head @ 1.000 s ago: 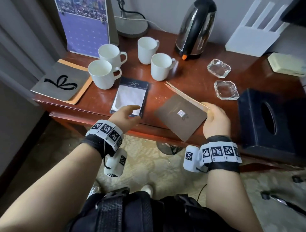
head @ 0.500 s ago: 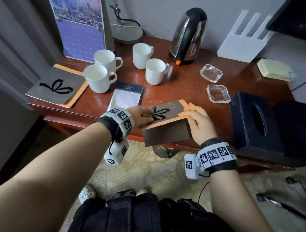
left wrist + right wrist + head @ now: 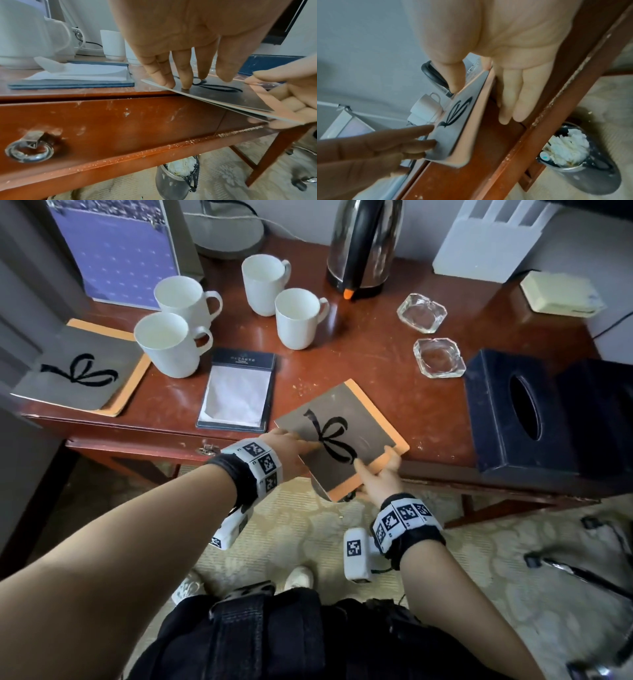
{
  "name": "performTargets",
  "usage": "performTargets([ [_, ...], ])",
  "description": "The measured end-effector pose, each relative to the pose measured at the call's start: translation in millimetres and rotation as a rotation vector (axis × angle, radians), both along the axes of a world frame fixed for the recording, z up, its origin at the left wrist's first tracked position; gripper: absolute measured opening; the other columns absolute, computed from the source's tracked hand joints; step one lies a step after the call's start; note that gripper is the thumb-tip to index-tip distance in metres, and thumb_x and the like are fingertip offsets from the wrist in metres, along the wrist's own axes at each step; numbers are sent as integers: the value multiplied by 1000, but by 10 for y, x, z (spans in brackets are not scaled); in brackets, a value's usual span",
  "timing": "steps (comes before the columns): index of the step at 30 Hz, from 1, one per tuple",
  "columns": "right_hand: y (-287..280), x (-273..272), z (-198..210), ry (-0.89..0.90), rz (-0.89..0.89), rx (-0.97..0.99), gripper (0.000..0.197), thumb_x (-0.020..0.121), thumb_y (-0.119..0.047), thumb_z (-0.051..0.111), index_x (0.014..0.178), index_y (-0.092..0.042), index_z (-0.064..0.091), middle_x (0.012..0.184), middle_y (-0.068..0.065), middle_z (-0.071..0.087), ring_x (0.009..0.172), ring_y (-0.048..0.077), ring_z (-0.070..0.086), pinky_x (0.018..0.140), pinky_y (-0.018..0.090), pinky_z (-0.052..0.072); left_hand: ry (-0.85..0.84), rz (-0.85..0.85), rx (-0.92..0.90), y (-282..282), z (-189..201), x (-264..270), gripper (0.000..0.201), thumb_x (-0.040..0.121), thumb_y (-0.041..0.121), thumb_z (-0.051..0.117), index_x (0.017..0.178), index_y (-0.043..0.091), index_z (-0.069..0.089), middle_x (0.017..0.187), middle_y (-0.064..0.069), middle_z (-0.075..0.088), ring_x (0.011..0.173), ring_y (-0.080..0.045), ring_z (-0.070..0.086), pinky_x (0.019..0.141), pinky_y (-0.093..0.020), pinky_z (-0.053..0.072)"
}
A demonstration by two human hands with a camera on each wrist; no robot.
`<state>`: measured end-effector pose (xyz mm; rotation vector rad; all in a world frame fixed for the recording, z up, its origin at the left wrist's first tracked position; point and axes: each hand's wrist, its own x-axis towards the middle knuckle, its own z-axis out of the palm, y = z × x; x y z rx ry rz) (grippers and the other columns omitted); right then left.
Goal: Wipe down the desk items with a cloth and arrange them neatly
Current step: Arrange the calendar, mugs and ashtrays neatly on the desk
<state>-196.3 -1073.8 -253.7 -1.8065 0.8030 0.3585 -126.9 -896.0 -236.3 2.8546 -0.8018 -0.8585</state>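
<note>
desk: reddish-brown varnished wooden desk (image 3: pixel 359 354) against a grey wall, scuffed top, drawer with a ring pull below the front edge.
far left: flat grey folder with black ribbon print and orange backing (image 3: pixel 78 371) sits square at the corner; looks like the parked one of a pair.
calendar: purple desk calendar (image 3: pixel 113 251) stands upright at the back; print too small to read.
mugs: four white ceramic mugs (image 3: pixel 171 344) in two loose pairs, not lined up; likely still to be arranged.
notepad: dark blue holder with white paper pad (image 3: pixel 238 392); header has pale lettering, unreadable.
left hand: left hand (image 3: pixel 291 445) with straight fingers pressing down on the cover, probably pinning it to the desk.
task item: second grey ribbon-print folder with orange backing (image 3: pixel 342 436), skewed, near corner overhanging the front edge.
right hand: right hand (image 3: pixel 378 477) pinching that overhanging corner, thumb on top, fingers underneath.
right side: steel electric kettle (image 3: pixel 363 244), two clear glass ashtrays (image 3: pixel 438 357), navy tissue box (image 3: pixel 517 412).
cloth: none in view.
</note>
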Motion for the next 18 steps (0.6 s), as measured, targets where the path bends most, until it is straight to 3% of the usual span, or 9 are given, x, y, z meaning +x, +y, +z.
performTargets([
  [3, 35, 13, 34, -102, -54, -58, 79, 88, -10, 59, 146, -24, 6, 113, 13, 61, 93, 27, 58, 76, 24, 40, 42, 32, -23, 17, 62, -67, 54, 94, 46, 41, 144, 33, 26, 141, 1, 43, 130, -24, 35, 109, -33, 28],
  [5, 12, 30, 41, -197, -101, -44, 81, 86, 0, 58, 146, -25, 8, 124, 12, 58, 102, 23, 57, 81, 26, 39, 81, 106, -112, 58, 114, -78, 52, 93, 42, 46, 142, 30, 33, 139, 1, 46, 129, -21, 38, 106, -30, 30],
  [9, -49, 60, 201, -392, -59, -16, 78, 85, 8, 53, 143, -26, 13, 119, 9, 61, 97, 14, 58, 90, 30, 43, -2, 384, -306, 246, 127, -17, 65, 86, 35, 61, 143, 28, 31, 146, -3, 33, 132, -22, 35, 110, -31, 29],
  [12, -46, 109, 383, -517, 26, 14, 77, 86, 12, 50, 143, -24, 13, 103, -8, 62, 89, -3, 59, 84, 22, 45, 46, 552, -437, 357, 200, 61, 73, 86, 23, 62, 147, 19, 22, 143, -12, 35, 128, -28, 42, 107, -34, 34],
  [15, 60, 208, 564, -608, 101, 24, 77, 85, 15, 48, 143, -20, 12, 96, -20, 58, 84, -13, 60, 79, 10, 47, -9, 652, -581, 497, 377, 116, 67, 88, 13, 60, 145, 17, 26, 133, -11, 50, 114, -26, 54, 95, -24, 40],
  [18, 296, 368, 727, -653, 162, 61, 79, 85, 15, 49, 144, -19, 9, 97, -18, 58, 81, -14, 60, 78, 9, 47, -111, 687, -613, 772, 574, 158, 65, 88, 9, 58, 145, 19, 27, 130, -9, 53, 104, -21, 57, 78, -15, 36],
])
